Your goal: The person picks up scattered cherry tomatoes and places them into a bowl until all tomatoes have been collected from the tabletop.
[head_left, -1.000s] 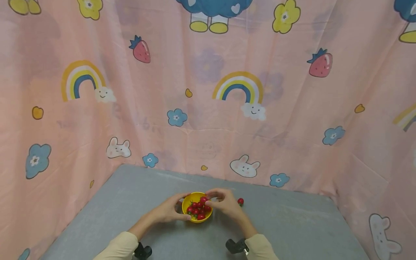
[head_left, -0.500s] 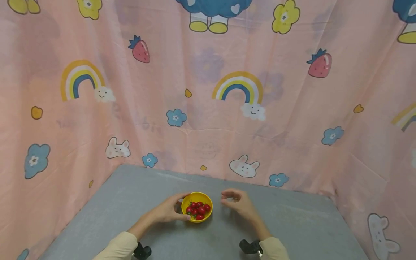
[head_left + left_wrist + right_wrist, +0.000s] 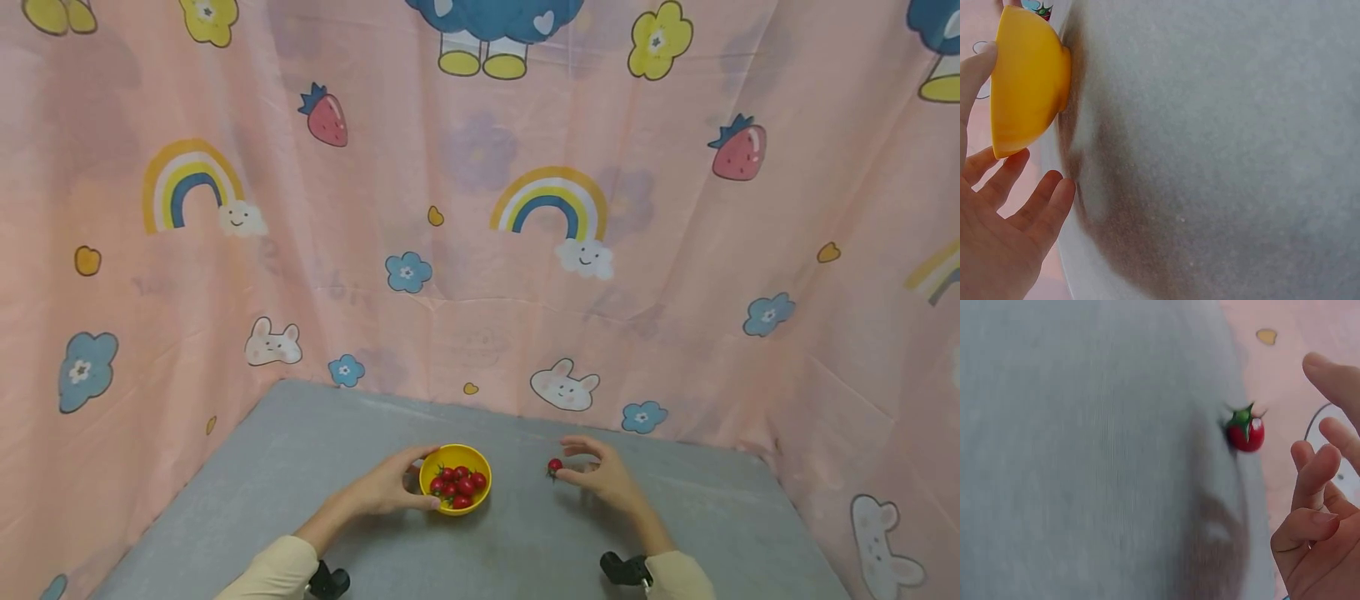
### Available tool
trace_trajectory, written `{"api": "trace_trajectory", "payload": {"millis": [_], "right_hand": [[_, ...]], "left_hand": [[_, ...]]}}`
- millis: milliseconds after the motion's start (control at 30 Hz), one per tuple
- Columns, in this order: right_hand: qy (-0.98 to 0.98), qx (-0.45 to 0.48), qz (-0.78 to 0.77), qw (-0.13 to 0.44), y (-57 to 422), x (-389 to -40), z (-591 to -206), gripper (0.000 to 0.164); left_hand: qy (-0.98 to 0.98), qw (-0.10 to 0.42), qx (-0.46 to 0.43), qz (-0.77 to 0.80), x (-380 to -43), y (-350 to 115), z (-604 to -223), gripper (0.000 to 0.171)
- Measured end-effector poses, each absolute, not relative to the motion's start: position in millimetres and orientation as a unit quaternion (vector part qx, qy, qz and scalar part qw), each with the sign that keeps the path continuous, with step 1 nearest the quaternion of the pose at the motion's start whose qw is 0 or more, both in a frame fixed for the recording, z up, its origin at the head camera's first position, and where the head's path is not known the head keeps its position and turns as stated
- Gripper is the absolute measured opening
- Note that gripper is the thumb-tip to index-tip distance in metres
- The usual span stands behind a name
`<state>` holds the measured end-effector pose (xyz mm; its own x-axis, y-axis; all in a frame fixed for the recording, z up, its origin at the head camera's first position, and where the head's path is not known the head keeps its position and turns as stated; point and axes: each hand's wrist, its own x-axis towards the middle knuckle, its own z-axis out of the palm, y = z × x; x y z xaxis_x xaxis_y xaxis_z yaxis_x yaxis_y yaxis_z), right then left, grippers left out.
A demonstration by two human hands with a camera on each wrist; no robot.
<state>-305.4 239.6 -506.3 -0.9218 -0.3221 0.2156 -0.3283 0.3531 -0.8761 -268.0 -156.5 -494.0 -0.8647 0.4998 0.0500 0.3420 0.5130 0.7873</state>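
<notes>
A yellow bowl (image 3: 454,513) stands on the table, with several red cherry tomatoes (image 3: 465,486) inside. My left hand (image 3: 386,483) holds the bowl at its left side. In the left wrist view, the thumb and fingertips of that hand (image 3: 1007,231) touch the bowl (image 3: 1029,81) near its rim, while other fingers stay apart from it. One loose cherry tomato (image 3: 554,467) with green sepals lies to the right of the bowl. Just right of it is my right hand (image 3: 603,475), its thumb close by and its fingers parted. The right wrist view has the tomato (image 3: 1246,432) beside the hand (image 3: 1322,531), ungripped.
The grey table (image 3: 337,442) reaches back to a pink printed curtain (image 3: 465,333), which also hangs at both sides. Black wrist devices (image 3: 626,570) sit at both cuffs.
My right hand has let go of a cherry tomato over the bowl and moved right, to the loose tomato. The left hand and the bowl have stayed in place.
</notes>
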Motion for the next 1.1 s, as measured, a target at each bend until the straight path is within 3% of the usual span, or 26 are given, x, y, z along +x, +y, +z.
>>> {"api": "trace_trajectory", "payload": {"millis": [533,1100], "right_hand": [[-0.848,0.232,0.475,-0.045,254,-324,-511,0.067],[-0.879,0.238,0.413,-0.031,238,-337,-518,0.024]], "left_hand": [[0.873,0.095,0.233,0.417,-270,-157,-495,0.082],[0.879,0.095,0.224,0.411,-268,-158,-495,0.081]]}}
